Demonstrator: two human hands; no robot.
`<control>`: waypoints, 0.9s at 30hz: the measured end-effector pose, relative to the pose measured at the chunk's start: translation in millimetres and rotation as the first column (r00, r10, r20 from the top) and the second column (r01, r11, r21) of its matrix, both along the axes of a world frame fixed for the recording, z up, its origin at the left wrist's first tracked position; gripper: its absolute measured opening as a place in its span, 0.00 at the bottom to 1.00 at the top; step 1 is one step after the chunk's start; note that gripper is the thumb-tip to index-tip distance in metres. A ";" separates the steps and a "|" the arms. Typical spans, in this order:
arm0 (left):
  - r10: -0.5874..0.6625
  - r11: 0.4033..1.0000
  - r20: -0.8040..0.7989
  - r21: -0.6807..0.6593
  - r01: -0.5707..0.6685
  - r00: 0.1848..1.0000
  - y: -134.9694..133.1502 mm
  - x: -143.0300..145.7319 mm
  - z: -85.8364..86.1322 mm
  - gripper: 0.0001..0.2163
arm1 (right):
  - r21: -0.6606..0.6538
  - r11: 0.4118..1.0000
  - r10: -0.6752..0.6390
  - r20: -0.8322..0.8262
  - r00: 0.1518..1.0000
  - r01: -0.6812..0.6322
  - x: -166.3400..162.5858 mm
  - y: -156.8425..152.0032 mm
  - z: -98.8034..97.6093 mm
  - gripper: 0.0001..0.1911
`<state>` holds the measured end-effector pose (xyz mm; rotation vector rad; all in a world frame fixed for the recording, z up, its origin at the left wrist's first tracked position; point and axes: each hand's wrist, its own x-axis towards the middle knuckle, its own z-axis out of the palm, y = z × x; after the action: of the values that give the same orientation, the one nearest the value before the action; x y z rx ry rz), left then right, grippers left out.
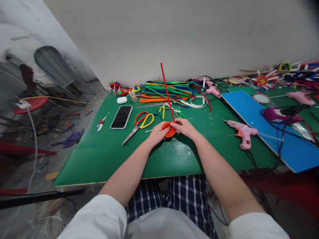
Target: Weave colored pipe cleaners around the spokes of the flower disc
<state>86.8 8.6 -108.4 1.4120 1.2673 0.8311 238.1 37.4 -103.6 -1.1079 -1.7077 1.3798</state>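
Note:
An orange woven disc (168, 129) with thin spokes sticking out sits between my two hands over the green table (99, 156). My left hand (157, 132) grips the disc's left side with closed fingers. My right hand (183, 127) pinches a long red strip (166, 90) where it meets the disc; the strip rises steeply up and to the left. Both forearms reach in from the bottom of the view.
Red-and-yellow scissors (139, 124) and a phone (121, 116) lie left of the disc. A pile of coloured strips (169, 90) lies behind. A pink glue gun (242, 132) and a blue board (259, 116) are to the right. A white earbud case (122, 100) sits at the back left.

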 end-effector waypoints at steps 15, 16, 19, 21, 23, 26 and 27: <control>0.118 0.992 0.114 -0.063 -0.112 0.986 0.8 1.4 9.3 0.12 | -0.074 0.992 -0.108 -0.149 0.983 0.098 4.0 -1.3 11.7 0.12; 0.118 0.992 0.112 -0.059 -0.112 0.987 0.4 1.4 9.8 0.12 | -0.073 0.993 -0.101 -0.145 0.984 0.091 3.9 -1.2 11.0 0.12; 0.118 0.992 0.104 -0.046 -0.114 0.987 -0.7 1.0 9.8 0.12 | -0.070 0.996 -0.062 -0.139 0.988 0.053 3.7 -0.3 8.5 0.13; 0.106 0.994 0.101 -0.032 -0.103 0.989 -1.1 0.3 8.9 0.13 | -0.059 0.998 -0.029 -0.133 0.991 0.021 3.8 0.0 7.3 0.14; 0.096 0.995 0.092 -0.020 -0.094 0.991 -0.8 -0.1 7.5 0.13 | -0.046 0.999 0.006 -0.126 0.992 -0.011 3.8 -0.1 6.9 0.15; 0.074 0.997 0.086 -0.010 -0.074 0.993 0.1 0.1 5.4 0.13 | -0.032 0.999 0.029 -0.114 0.993 -0.033 3.8 -0.7 7.0 0.14; 0.073 0.997 0.084 -0.009 -0.072 0.994 0.4 0.3 4.8 0.13 | -0.028 0.999 0.026 -0.109 0.994 -0.029 3.8 -0.8 7.0 0.13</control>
<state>87.1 9.0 -103.5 1.3186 1.2611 0.9258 241.9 36.6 -96.6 -1.0096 -1.6348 1.4595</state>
